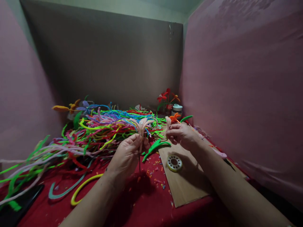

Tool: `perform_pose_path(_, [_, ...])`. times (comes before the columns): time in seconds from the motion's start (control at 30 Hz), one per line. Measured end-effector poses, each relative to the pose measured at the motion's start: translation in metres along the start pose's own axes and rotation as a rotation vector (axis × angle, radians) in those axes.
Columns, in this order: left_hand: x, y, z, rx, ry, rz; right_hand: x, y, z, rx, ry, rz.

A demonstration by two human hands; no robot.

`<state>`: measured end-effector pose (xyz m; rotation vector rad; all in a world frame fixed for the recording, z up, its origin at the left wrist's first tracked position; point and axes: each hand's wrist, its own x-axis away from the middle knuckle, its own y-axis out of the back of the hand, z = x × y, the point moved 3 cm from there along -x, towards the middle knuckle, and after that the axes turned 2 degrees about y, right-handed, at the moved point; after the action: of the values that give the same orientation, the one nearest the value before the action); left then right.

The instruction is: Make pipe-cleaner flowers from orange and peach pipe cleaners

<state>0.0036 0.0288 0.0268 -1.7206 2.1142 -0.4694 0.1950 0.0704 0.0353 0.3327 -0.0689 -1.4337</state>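
Pinched in my left hand (126, 153) is a pale pink pipe-cleaner flower (142, 124), held upright with its petals fanning outward. A thin dark stem (139, 162) hangs below those fingers. To the right, my right hand (183, 135) has its fingers closed on a pale pink pipe-cleaner petal (168, 121), apart from the flower. Green pipe-cleaner leaves (153, 148) lie on the red cloth between the hands. Under my right forearm, a roll of tape (169, 162) rests on a brown board (184, 190).
A big heap of coloured pipe cleaners (99, 126) spreads across the left and back. Yellow (75, 195) and teal (53, 194) pieces curve on the red cloth (123, 205). Red flowers (167, 94) and a lidded jar (177, 108) stand behind. Pink walls flank both sides.
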Motion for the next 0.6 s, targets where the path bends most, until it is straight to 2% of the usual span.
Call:
perform_pose_path(0.07, [0.002,-0.003,0.001,0.002,0.001,0.003,0.01,-0.017,0.006,-0.429,-0.054,0.109])
perform_pose_path(0.1, [0.003,-0.005,0.001,0.004,0.006,0.008,0.015,-0.026,0.009,-0.569,-0.076,0.137])
perform_pose_path(0.2, [0.007,-0.012,0.004,-0.002,0.038,0.047,0.026,-0.047,0.01,-0.811,-0.113,0.127])
perform_pose_path(0.3, [0.009,-0.016,0.008,-0.012,0.076,0.089,0.031,-0.062,0.004,-0.914,-0.158,0.051])
perform_pose_path(0.4, [0.009,-0.015,0.01,-0.045,0.076,0.079,0.032,-0.07,-0.001,-0.919,-0.167,0.068])
perform_pose_path(0.5, [0.007,-0.01,0.012,-0.079,0.073,0.032,0.033,-0.07,0.002,-0.906,-0.135,0.097])
perform_pose_path(0.6, [0.005,-0.007,0.013,-0.097,0.076,0.029,0.034,-0.061,0.01,-0.921,-0.109,0.064])
